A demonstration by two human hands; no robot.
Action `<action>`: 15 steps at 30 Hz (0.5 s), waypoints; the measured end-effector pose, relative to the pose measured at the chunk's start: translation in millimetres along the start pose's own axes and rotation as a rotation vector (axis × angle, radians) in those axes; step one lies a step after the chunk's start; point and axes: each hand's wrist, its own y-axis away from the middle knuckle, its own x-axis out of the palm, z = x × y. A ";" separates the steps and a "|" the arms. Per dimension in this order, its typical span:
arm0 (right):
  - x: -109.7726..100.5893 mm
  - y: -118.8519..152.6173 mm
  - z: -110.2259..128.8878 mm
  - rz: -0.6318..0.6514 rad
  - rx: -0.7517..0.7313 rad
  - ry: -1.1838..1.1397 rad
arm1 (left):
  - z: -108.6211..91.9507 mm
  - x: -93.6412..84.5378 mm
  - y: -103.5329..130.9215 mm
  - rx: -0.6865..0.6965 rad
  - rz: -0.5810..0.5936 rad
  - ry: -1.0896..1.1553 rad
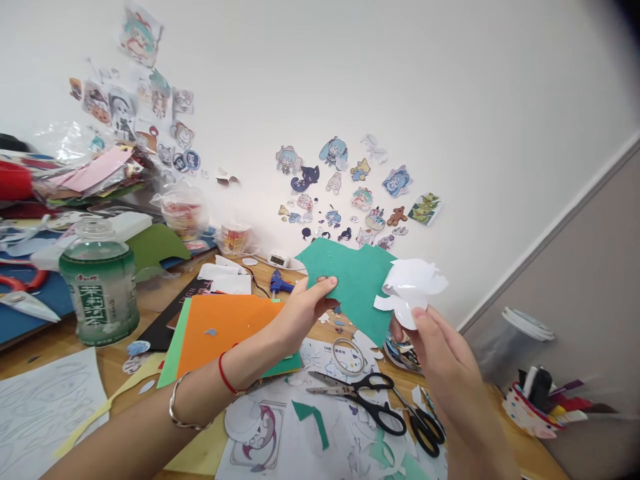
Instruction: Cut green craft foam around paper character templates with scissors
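Observation:
A sheet of green paper with cut edges is held up above the desk. My left hand pinches it near its lower left side, thumb on top. A white paper cutout with a glossy patch lies against the sheet's right edge. My right hand is closed on this cutout at its lower edge, thumb in front; whether it also grips the green sheet is hidden. Below the hands lie black-handled scissors, a second black-handled pair and a tape roll.
Orange paper is stacked at centre left, near a green-labelled plastic bottle. Red-handled scissors lie at far left. A blue glue gun rests behind my left hand. A pen holder stands at right. Paper scraps cover the front.

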 end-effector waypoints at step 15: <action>-27.7 -7.7 -7.7 -0.289 0.029 0.011 | -20.3 -17.5 -15.7 0.014 0.150 -0.587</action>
